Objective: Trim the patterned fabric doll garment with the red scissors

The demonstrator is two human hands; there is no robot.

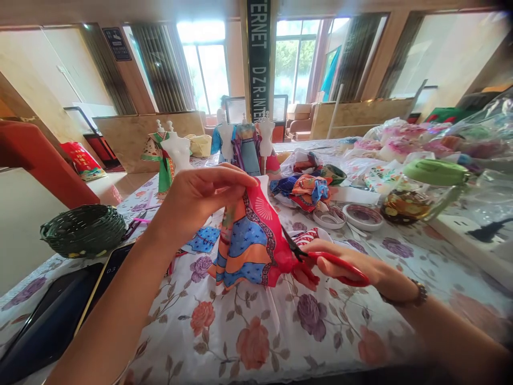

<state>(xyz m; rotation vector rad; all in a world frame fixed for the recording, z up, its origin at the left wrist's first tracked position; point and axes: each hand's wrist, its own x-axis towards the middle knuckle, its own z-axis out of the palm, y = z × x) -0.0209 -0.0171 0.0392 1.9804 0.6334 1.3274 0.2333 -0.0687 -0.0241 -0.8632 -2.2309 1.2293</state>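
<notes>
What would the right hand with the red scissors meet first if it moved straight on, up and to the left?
Probably the colourful cloth: the scissors in the right hand already point their blades at its edge, where the left hand holds it up. Depth is hard to judge.

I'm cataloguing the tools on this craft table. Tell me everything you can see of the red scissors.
The scissors have glossy red handles, plastic by the look, and short dark blades. The right hand holds them by the handle loops, low over the floral tablecloth. The blades point up and left, with their tips at the edge of the colourful patterned fabric, which the left hand pinches from above.
</notes>
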